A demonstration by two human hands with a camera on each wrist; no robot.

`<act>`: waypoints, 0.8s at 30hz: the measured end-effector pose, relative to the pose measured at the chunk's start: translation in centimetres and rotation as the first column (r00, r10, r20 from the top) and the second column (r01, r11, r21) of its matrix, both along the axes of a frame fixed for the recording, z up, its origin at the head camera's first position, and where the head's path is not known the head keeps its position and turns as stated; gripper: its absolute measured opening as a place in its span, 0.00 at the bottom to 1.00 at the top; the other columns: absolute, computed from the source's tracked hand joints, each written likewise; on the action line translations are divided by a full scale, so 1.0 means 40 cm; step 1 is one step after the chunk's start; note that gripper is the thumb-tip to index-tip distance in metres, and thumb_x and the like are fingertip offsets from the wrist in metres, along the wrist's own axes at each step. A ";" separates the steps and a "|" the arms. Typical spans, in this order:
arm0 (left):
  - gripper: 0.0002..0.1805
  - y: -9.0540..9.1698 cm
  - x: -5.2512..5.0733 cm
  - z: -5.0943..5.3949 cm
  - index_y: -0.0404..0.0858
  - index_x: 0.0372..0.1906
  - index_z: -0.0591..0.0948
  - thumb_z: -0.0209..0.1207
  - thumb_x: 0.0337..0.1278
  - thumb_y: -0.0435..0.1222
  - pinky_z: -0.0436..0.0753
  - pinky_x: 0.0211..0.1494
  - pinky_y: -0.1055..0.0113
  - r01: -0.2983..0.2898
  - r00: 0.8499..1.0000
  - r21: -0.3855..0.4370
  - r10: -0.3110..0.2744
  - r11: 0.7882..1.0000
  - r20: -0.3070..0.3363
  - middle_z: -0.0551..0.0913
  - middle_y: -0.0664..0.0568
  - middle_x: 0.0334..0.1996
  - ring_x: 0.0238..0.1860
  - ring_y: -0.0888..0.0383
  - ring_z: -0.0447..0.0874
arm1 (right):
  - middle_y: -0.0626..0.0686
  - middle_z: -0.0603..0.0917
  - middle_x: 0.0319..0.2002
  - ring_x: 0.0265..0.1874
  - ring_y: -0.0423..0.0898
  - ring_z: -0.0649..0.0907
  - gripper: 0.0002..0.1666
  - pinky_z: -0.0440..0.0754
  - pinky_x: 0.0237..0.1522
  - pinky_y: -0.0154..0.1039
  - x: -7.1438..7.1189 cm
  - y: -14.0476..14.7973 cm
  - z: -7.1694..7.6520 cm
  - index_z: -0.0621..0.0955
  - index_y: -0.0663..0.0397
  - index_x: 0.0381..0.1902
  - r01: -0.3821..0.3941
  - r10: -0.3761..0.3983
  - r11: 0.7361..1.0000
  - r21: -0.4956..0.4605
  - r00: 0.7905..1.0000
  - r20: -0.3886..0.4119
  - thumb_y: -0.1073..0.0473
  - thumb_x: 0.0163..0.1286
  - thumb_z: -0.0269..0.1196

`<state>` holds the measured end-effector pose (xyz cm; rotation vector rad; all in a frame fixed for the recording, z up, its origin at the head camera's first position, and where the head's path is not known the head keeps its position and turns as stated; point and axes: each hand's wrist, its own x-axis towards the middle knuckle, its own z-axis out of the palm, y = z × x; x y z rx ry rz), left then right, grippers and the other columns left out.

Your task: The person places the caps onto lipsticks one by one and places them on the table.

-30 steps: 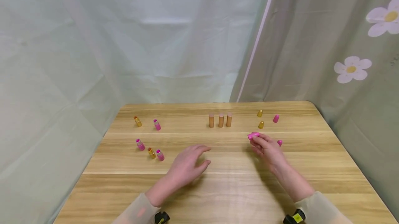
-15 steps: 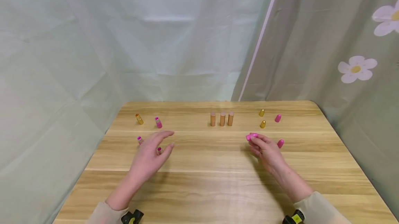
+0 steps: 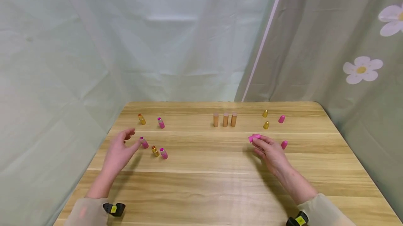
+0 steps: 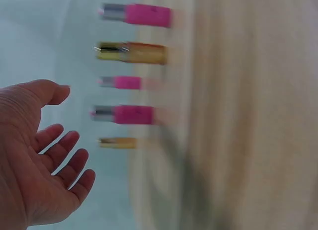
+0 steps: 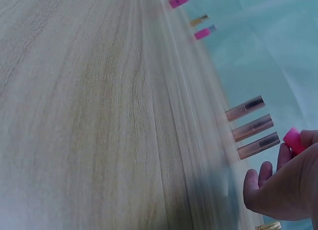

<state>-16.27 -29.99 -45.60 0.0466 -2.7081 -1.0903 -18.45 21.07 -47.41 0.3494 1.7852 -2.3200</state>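
My right hand (image 3: 272, 152) pinches a small pink lipstick cap (image 3: 254, 138) between thumb and fingers above the table; it shows as a pink piece in the right wrist view too. My left hand (image 3: 118, 152) hovers at the left, its fingers loosely spread and holding nothing. Nearest to it stands a pink lipstick tube (image 3: 143, 142) with a silver collar; the left wrist view (image 4: 134, 115) shows a gap between fingers and tubes. Close by are a gold tube (image 3: 155, 151) and a second pink tube (image 3: 163, 153). Farther back stand another gold tube (image 3: 141, 119) and a third pink one (image 3: 161, 122).
Three rose-gold tubes (image 3: 225, 119) stand in a row at the back middle. Two gold caps (image 3: 266, 125) and two pink caps (image 3: 281, 119) stand at the right, one pink cap beside my right hand. Curtains (image 3: 189, 37) surround the wooden table (image 3: 204, 191).
My left hand has swept from the middle of the table leftward past the nearer tubes to their far left side. My right hand has stayed nearly in place with the pink cap.
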 end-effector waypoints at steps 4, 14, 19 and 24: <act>0.37 -0.015 -0.023 -0.043 0.27 0.71 0.67 0.65 0.68 0.45 0.68 0.66 0.35 0.017 0.992 -0.026 -0.014 1.000 0.129 0.72 0.29 0.66 0.66 0.31 0.67 | 0.44 0.86 0.42 0.48 0.39 0.82 0.13 0.77 0.64 0.42 0.001 0.004 -0.001 0.80 0.57 0.53 0.003 -0.003 1.000 -0.008 1.000 0.002 0.60 0.75 0.65; 0.30 -0.012 -0.052 -0.084 0.25 0.61 0.74 0.66 0.65 0.43 0.72 0.62 0.37 0.031 0.985 -0.108 -0.012 0.994 0.173 0.79 0.29 0.57 0.60 0.31 0.74 | 0.44 0.86 0.42 0.49 0.40 0.83 0.18 0.78 0.62 0.42 0.002 0.008 -0.004 0.78 0.62 0.58 -0.005 0.005 1.000 0.003 1.000 0.003 0.60 0.75 0.64; 0.24 -0.008 -0.052 -0.092 0.29 0.54 0.78 0.68 0.63 0.43 0.77 0.52 0.42 0.019 0.986 -0.160 0.008 0.987 0.164 0.83 0.34 0.48 0.49 0.37 0.80 | 0.44 0.86 0.43 0.50 0.41 0.83 0.17 0.77 0.63 0.43 0.003 0.005 -0.006 0.78 0.61 0.58 0.000 0.000 1.000 0.010 1.000 0.013 0.61 0.75 0.64; 0.20 -0.008 -0.053 -0.106 0.32 0.49 0.81 0.69 0.62 0.44 0.76 0.46 0.46 0.002 0.991 -0.199 0.026 0.980 0.134 0.85 0.38 0.44 0.44 0.42 0.81 | 0.44 0.86 0.43 0.50 0.42 0.82 0.17 0.78 0.62 0.41 0.003 0.004 -0.009 0.78 0.61 0.57 0.002 -0.002 1.000 0.006 1.000 0.011 0.62 0.75 0.64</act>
